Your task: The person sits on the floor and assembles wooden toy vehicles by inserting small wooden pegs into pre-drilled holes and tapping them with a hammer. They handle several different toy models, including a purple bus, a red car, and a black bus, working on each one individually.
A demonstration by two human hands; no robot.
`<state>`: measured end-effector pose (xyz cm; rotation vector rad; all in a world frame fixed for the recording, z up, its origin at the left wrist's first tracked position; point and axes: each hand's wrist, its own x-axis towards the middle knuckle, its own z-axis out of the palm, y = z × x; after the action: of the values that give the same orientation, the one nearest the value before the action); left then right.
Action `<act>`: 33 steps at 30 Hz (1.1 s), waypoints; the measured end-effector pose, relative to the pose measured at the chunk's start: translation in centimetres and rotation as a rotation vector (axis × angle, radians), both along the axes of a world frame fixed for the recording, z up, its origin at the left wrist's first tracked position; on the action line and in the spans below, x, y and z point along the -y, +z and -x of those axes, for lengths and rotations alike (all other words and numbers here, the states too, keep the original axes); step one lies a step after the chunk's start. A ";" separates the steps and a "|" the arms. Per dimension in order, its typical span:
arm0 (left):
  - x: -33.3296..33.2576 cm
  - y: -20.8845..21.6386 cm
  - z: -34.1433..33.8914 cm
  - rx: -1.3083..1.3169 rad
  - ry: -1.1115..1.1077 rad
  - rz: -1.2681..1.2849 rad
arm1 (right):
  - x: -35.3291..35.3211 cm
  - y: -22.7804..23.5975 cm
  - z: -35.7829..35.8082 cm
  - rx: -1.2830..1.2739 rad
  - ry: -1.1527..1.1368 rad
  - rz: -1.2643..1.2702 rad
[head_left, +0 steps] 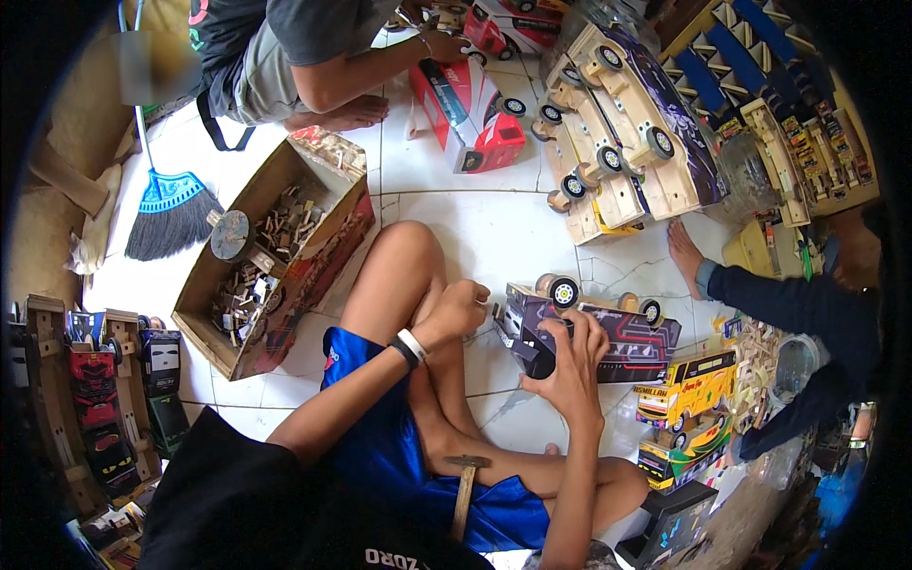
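A black wooden toy truck (632, 334) with red and grey line graphics lies tipped on the tiled floor before me, its wheels facing away. My right hand (573, 366) grips it near the cab end, thumb and fingers spread around the body. To the left of the cab, apart from the truck, my left hand (461, 309) is held over my bent leg with its fingers closed together. Whatever is in those fingers is too small to make out. A hammer (465, 494) with a wooden handle rests on my lap, touched by neither hand.
A wooden box (299, 318) of small wood pieces stands to the left, near a blue broom (176, 214). Red toy trucks (470, 119), upturned wooden chassis (622, 142) and yellow toy trucks (698, 385) surround me. One person sits ahead; another person's leg (769, 285) extends from the right.
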<state>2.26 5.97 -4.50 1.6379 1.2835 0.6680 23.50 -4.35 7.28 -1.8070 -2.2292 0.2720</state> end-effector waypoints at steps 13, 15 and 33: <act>-2.5 0.3 -2.2 -0.098 -0.093 0.157 | 0.2 0.3 0.2 -0.009 0.004 -0.006; -2.3 0.4 -2.2 -0.089 -0.058 0.115 | 0.1 0.2 0.3 -0.017 0.004 -0.014; -1.1 -2.1 -2.6 -0.191 -0.080 -0.228 | -1.9 0.3 0.3 -0.043 0.010 0.151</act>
<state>4.87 7.09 -6.55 1.9681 1.3058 0.6402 23.18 -2.50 7.62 -1.8458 -2.2429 0.4880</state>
